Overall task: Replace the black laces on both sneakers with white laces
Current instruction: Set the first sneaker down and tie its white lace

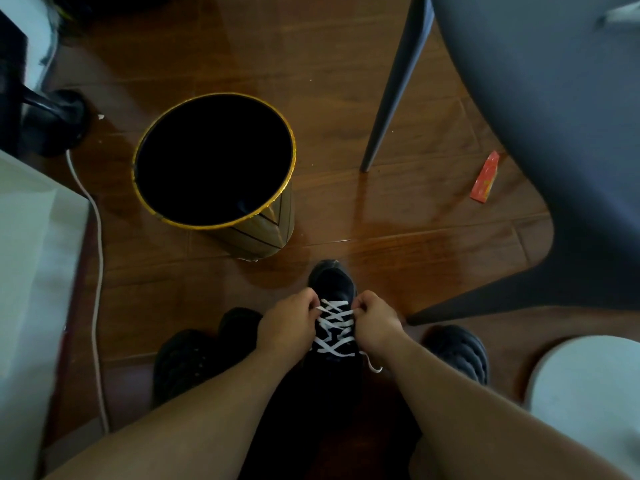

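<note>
Our left hand and right hand each pinch the white lace low on the black sneaker; we should pull both sides evenly, keeping crossings flat.

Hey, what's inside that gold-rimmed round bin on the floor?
The gold-rimmed round bin shows only a dark interior with a faint shape near the bottom; shadow hides whether anything lies in it.

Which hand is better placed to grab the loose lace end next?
Right. The loose lace end trails off the sneaker on the right side, just below the right hand. The left hand sits across the shoe, pinching the white lace near the toe.
</note>
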A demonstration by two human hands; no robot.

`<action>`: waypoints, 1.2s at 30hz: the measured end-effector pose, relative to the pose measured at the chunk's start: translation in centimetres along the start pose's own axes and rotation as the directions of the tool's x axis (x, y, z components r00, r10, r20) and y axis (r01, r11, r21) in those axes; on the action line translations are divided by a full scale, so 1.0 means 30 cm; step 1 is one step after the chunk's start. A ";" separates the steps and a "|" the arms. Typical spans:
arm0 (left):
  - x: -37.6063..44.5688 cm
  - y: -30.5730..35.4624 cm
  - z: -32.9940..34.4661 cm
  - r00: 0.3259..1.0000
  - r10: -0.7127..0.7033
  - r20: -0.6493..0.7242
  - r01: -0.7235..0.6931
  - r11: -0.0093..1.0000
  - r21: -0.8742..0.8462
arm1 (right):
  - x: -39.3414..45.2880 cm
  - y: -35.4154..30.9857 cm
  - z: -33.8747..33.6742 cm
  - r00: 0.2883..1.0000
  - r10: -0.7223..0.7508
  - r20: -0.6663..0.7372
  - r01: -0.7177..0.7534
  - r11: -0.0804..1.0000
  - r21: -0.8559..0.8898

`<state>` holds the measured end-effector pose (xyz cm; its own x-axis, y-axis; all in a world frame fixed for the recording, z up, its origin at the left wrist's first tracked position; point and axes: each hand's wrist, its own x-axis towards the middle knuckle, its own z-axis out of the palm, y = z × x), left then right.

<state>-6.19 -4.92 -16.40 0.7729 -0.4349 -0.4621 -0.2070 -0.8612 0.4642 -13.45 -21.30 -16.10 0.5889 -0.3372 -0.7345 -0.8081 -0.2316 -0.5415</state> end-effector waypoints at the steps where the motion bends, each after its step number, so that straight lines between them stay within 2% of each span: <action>1: -0.007 -0.006 -0.002 0.999 0.040 0.007 -0.040 0.998 0.058 | -0.001 -0.001 -0.003 1.000 0.004 -0.008 -0.004 1.000 0.003; 4: -0.009 -0.017 -0.011 0.987 0.160 0.023 -0.161 0.948 0.276 | -0.002 -0.003 -0.002 1.000 0.007 -0.025 -0.006 1.000 0.014; 6: -0.006 -0.012 -0.025 0.985 0.170 0.019 -0.166 0.925 0.343 | -0.009 -0.008 0.005 1.000 0.009 -0.026 -0.009 1.000 0.007; 8: -0.002 -0.003 -0.035 0.993 0.116 0.005 -0.112 0.945 0.309 | -0.009 -0.013 0.010 1.000 0.005 -0.024 -0.006 1.000 -0.007; 11: -0.003 -0.011 -0.043 0.999 -0.036 -0.020 0.039 0.988 0.147 | -0.018 -0.016 -0.001 1.000 0.002 -0.018 -0.001 1.000 0.021; 13: -0.014 -0.038 -0.036 0.997 -0.083 -0.001 0.082 0.995 0.062 | -0.022 0.000 -0.013 1.000 0.000 -0.028 0.002 0.998 0.068; 16: -0.033 -0.079 -0.010 0.999 -0.018 0.039 0.019 1.000 -0.018 | -0.029 0.036 -0.023 0.998 -0.025 -0.061 0.028 0.999 0.044; 19: -0.035 -0.080 0.001 1.000 0.016 0.016 -0.014 0.995 -0.098 | -0.031 0.058 -0.010 0.998 -0.054 -0.024 0.055 0.997 0.056; 24: -0.028 -0.054 0.007 0.997 0.072 0.028 -0.071 0.997 -0.042 | -0.035 0.055 0.009 0.996 -0.084 0.000 0.084 0.995 0.060; 28: -0.022 -0.046 -0.010 0.996 0.067 0.055 -0.070 0.995 0.066 | -0.031 0.046 -0.004 0.994 -0.105 0.030 0.107 0.990 -0.093; 32: -0.052 -0.021 -0.009 0.992 0.125 0.015 -0.126 0.991 0.048 | -0.041 0.024 -0.010 0.981 -0.168 0.101 0.190 0.942 -0.276; 34: -0.061 -0.006 -0.008 0.989 0.143 0.028 -0.143 0.990 0.018 | -0.052 0.011 -0.017 0.965 -0.214 0.148 0.260 0.840 -0.477; 36: -0.060 0.000 -0.020 0.979 0.160 0.130 -0.171 0.982 0.077 | -0.070 -0.002 -0.032 0.958 -0.227 0.178 0.288 0.711 -0.642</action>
<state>-7.23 -3.98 -15.11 0.6451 -0.5977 -0.4760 -0.3817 -0.7918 0.4768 -14.66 -21.46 -14.13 0.7495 -0.1082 -0.6531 -0.4130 -0.8475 -0.3334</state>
